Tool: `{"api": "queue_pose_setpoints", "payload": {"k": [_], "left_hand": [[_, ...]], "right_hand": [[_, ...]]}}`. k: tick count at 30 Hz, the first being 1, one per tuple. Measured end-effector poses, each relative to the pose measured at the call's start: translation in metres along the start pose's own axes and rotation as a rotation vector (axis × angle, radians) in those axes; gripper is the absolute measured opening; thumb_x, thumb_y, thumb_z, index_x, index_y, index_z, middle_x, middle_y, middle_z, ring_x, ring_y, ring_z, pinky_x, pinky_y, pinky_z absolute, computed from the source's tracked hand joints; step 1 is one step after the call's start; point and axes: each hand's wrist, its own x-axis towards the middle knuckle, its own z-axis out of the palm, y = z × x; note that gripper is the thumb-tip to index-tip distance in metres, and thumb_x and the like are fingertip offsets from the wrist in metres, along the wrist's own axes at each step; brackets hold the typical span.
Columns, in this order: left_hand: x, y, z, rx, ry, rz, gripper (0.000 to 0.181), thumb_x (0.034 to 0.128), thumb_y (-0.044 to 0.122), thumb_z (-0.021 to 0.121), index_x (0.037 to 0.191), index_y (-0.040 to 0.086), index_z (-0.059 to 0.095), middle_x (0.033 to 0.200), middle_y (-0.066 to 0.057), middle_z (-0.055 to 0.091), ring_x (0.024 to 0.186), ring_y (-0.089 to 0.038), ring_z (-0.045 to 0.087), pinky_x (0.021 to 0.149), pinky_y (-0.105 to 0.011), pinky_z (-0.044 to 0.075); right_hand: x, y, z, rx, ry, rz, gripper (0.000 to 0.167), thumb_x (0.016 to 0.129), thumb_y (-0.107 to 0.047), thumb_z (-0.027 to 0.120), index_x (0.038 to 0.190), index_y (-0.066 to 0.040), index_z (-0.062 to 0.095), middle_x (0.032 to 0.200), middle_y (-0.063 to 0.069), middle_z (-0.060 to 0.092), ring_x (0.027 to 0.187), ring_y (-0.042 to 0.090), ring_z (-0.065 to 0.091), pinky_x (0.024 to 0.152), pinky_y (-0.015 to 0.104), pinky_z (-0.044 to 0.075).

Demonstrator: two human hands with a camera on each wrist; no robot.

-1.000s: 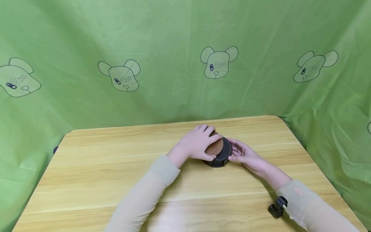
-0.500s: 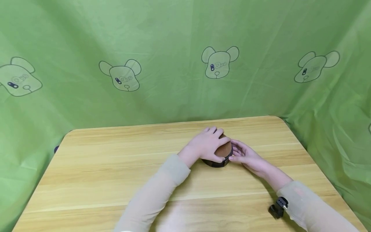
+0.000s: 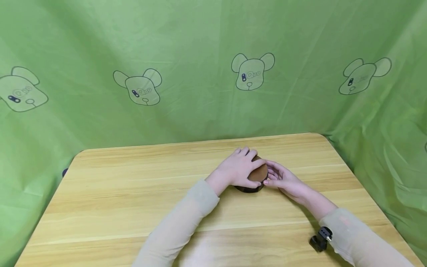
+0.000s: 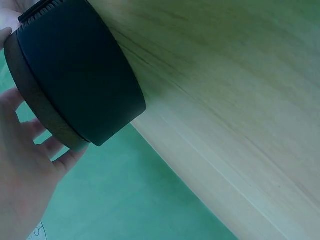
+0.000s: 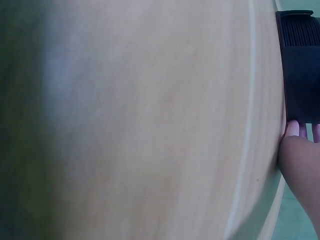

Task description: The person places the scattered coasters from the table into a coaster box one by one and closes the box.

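A round black coaster holder [image 4: 80, 75] stands on the table, and ribbed edges of stacked pieces show in its side slot. On top of it lies a brown round coaster [image 3: 258, 173], which sits level with the holder's rim. My left hand [image 3: 239, 167] reaches over from the left and grips the coaster by its edge, thumb at the near side and fingers at the far side. From the right, my right hand [image 3: 283, 181] holds the holder's side between thumb and fingers. In the right wrist view only part of the holder [image 5: 302, 85] is seen, with fingertips against its lower end.
The wooden table [image 3: 133, 193] extends to the left and in front of the hands. A green curtain [image 3: 200, 111] with printed bear heads hangs behind and beside it. A small black camera mount [image 3: 321, 239] is on the right sleeve.
My left hand has moved right with the brown coaster, so that it now covers the holder's black top. Little differs over the last half second. My right hand has stayed in place.
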Motion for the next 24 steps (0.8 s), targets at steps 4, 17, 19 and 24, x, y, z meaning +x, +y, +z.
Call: {"api": "queue_pose_setpoints", "payload": {"k": [4,17,19,24], "left_hand": [[-0.001,0.0,-0.001,-0.003,0.003,-0.001,0.078,0.0952,0.072,0.056,0.162,0.033,0.042,0.151,-0.001,0.048,0.136,-0.021,0.047,0.117,-0.042,0.041],[-0.008,-0.002,-0.004,-0.013,-0.014,0.001,0.078,0.0974,0.073,0.054,0.163,0.032,0.041,0.157,-0.002,0.046,0.145,-0.021,0.044,0.122,-0.042,0.039],[-0.01,-0.003,-0.005,-0.016,-0.018,0.002,0.079,0.0972,0.074,0.054,0.163,0.032,0.041,0.158,-0.002,0.046,0.146,-0.022,0.043,0.123,-0.043,0.038],[-0.017,-0.007,-0.006,-0.009,-0.012,0.006,0.078,0.0972,0.072,0.056,0.162,0.03,0.043,0.157,-0.003,0.048,0.147,-0.022,0.044,0.122,-0.042,0.039]], "right_hand": [[0.0,-0.001,0.0,0.0,-0.002,-0.001,0.091,0.1,-0.002,0.067,0.168,0.004,0.006,0.169,0.032,0.017,0.123,-0.015,0.05,0.104,0.004,0.042],[0.002,0.001,0.001,-0.015,-0.002,-0.022,0.089,0.1,-0.002,0.068,0.168,0.004,0.011,0.168,0.029,0.023,0.126,-0.013,0.05,0.104,0.006,0.042],[0.003,0.001,0.001,-0.017,-0.004,-0.03,0.089,0.1,-0.001,0.068,0.168,0.004,0.012,0.165,0.022,0.03,0.126,-0.012,0.051,0.105,0.006,0.043],[0.002,0.001,-0.001,-0.019,-0.01,-0.033,0.088,0.1,-0.002,0.068,0.168,0.002,0.013,0.159,0.01,0.038,0.127,-0.012,0.053,0.106,0.008,0.045]]}}
